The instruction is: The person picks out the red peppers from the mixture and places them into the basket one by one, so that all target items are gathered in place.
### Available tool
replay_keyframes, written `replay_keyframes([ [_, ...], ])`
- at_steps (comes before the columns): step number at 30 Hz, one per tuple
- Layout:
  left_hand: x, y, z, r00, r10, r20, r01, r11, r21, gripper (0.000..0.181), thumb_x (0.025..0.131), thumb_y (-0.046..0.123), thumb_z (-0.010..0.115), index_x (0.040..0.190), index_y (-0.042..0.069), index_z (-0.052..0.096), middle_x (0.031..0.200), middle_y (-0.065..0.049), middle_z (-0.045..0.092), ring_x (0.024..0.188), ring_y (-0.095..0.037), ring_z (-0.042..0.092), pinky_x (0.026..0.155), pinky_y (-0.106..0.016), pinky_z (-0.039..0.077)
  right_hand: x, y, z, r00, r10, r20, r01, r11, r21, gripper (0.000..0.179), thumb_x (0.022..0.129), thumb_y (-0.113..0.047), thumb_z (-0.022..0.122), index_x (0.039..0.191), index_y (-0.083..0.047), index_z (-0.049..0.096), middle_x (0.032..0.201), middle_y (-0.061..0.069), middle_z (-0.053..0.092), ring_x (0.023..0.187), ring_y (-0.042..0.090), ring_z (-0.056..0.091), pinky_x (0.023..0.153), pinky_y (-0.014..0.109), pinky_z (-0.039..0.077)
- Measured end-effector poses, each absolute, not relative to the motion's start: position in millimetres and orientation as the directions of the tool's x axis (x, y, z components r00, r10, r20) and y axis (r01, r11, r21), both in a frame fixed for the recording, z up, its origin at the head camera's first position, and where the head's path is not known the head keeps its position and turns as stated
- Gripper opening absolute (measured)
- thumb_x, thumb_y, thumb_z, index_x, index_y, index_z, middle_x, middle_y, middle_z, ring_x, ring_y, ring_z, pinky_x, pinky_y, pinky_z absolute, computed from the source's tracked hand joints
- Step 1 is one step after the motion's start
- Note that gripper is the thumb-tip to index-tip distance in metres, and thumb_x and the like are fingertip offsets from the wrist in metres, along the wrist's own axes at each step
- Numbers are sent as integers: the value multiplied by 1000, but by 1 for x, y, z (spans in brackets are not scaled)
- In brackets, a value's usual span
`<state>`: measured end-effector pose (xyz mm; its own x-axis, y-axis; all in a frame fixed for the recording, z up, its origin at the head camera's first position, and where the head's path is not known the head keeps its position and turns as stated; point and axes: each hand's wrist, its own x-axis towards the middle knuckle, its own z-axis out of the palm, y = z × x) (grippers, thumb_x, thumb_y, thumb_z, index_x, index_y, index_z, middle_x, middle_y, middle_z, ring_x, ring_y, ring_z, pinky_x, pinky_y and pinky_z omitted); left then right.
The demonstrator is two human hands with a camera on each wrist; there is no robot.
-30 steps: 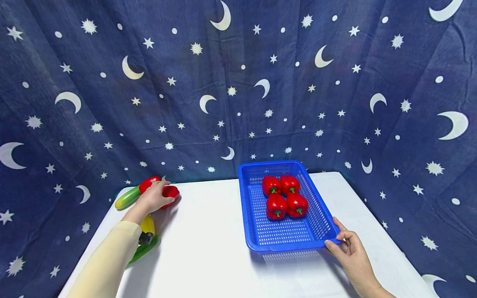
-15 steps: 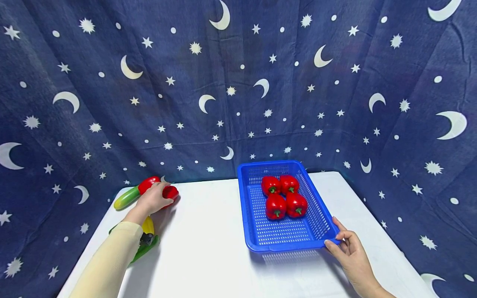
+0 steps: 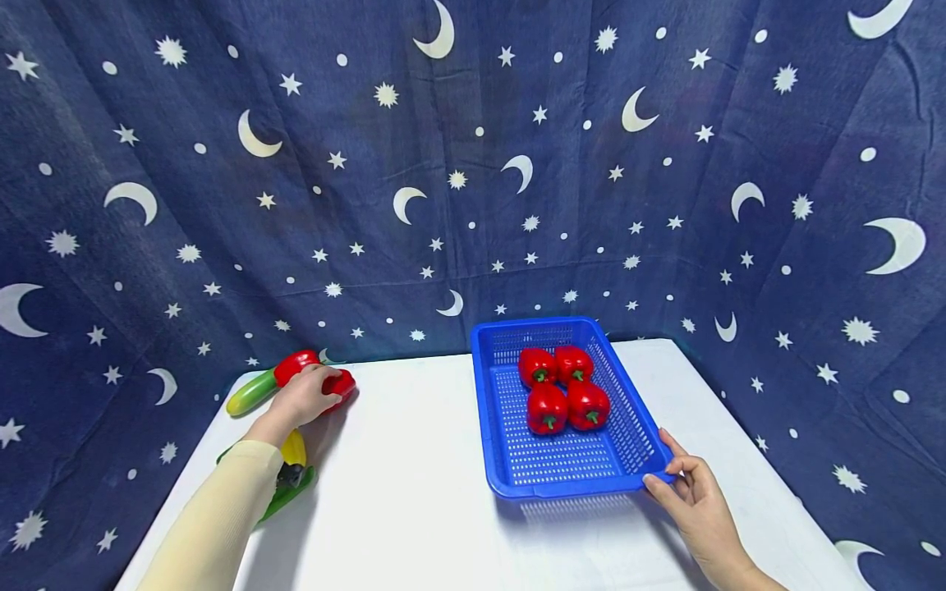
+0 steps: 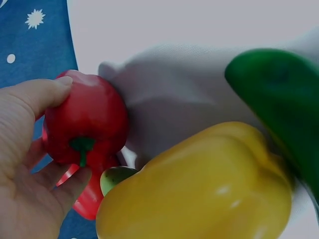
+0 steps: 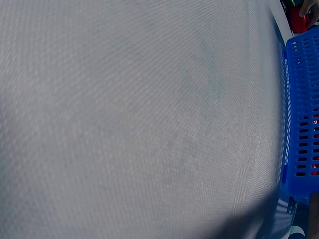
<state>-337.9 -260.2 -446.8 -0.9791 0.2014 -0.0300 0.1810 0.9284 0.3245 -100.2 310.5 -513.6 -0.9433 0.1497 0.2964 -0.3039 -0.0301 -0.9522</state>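
While gripping a glossy red pepper (image 4: 99, 114), also pinching a perforated blue basket (image 3: 484, 410)

Holding lobed red between curled fingers and thumb of the left hand (image 4: 27, 154) — at the white tabletop's (image 3: 399, 460) far left, near a smooth yellow pepper (image 4: 199, 184). Clasping the plastic near right corner — with the right hand (image 3: 698, 509), nearly closed.

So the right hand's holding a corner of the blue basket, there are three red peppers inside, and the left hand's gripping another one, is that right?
Not quite: the blue basket has four red peppers inside, not three, as the head view shows. The right hand does hold a corner, and the left hand grips another red pepper.
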Motion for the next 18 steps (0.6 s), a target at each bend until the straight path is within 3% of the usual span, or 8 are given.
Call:
replay_keyframes([
  [18,-331,-240,-447,-963,258,-77,199,875,441,58,90,28,78,137,1,59,126,-24,57,112,-39,55,93,-53,54,-102,311,-515,-940,152,305,-315,-41,-948,24,98,13,57,109,10,36,160,-3,37,129,1,51,93,25,53],
])
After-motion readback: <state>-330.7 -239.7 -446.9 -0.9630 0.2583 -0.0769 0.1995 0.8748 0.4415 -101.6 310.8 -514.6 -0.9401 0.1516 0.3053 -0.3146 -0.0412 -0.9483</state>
